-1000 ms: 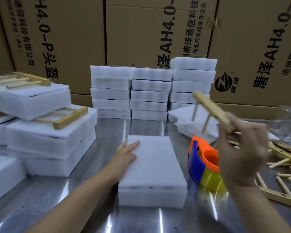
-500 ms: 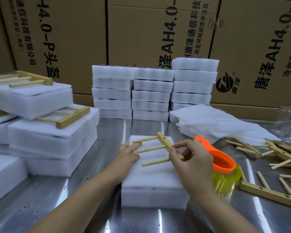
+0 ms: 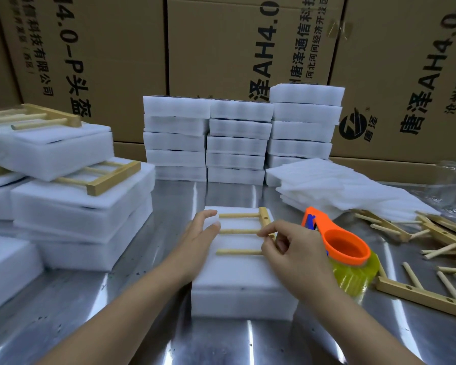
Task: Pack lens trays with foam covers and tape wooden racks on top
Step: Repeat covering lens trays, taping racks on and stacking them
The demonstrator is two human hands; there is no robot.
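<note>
A white foam-covered tray (image 3: 244, 283) lies on the metal table in front of me. A wooden rack (image 3: 238, 231) with three dowels lies flat on its far half, its bar to the right. My right hand (image 3: 295, 254) pinches the rack's bar at its near end. My left hand (image 3: 199, 241) rests with straight fingers on the tray's left edge, fingertips at the dowel ends. An orange and blue tape dispenser (image 3: 340, 248) with yellow tape stands just right of my right hand.
Packed trays with racks (image 3: 84, 204) are piled at left. Stacks of foam trays (image 3: 237, 140) stand at the back, with loose foam sheets (image 3: 340, 191) to their right. Several loose racks (image 3: 432, 262) lie at right. Cardboard boxes (image 3: 221, 48) wall off the back.
My right hand brought the rack from the air at right down onto the foam tray and laid it flat. My left hand stayed on the tray's left edge.
</note>
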